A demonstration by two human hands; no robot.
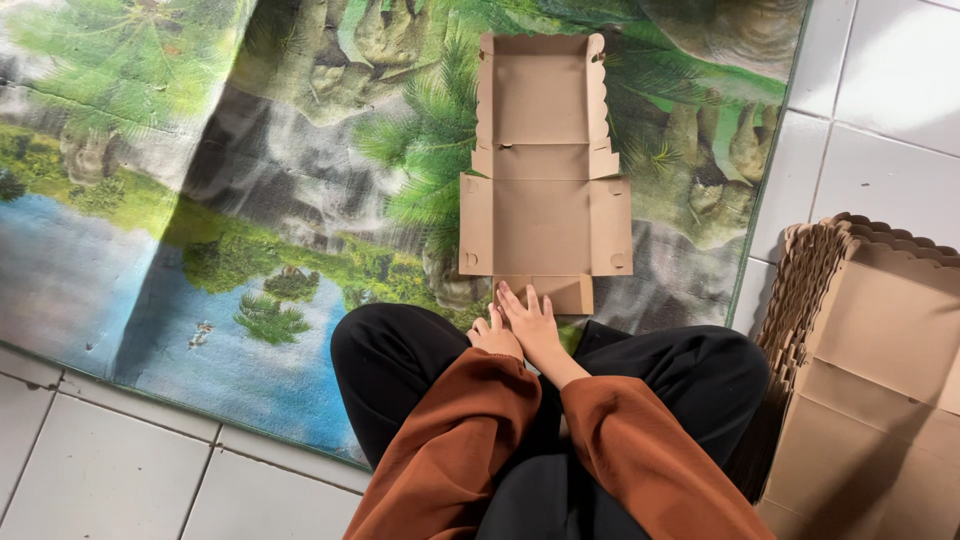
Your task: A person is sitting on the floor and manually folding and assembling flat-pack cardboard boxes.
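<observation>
White floor tiles (900, 70) frame a landscape-print mat (200, 200) where a person sits cross-legged over a half-folded cardboard box (545, 215).

Seen from the head camera, the box lies flat and unfolded on the mat just ahead of the knees, its far end already raised into walls, apparently so the near flap sits within easy reach. The right hand (532, 325) rests flat with fingers spread on that near flap, holding nothing. The left hand (493, 338) lies partly beneath it, loosely curled and empty as far as can be seen. A stack of flat boxes (870, 350) stands close by at the right, against the knee.
</observation>
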